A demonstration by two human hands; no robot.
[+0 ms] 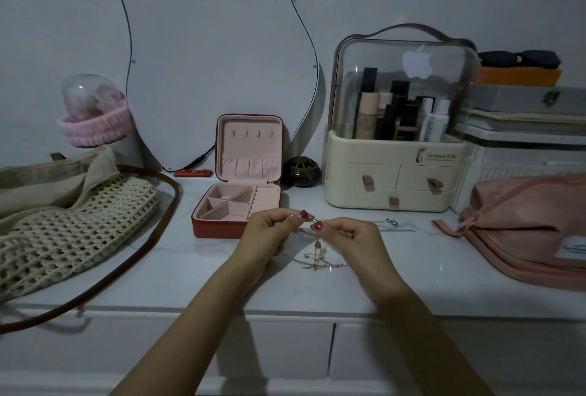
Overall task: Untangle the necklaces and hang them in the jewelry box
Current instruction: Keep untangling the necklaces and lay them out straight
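Hands come first: the left hand (272,230) and right hand (352,237) each pinch a thin necklace chain (314,220) stretched between them, its tangled rest (317,261) hanging onto the counter (177,269). Beyond, another chain (391,223) lies loose. Farther back, the open jewelry box (244,180) shows bare hooks (252,134), so seemingly nothing is hung yet.

Dim light; a pale wall (206,15) behind a white marble-topped dresser (190,284) with drawers (285,351).
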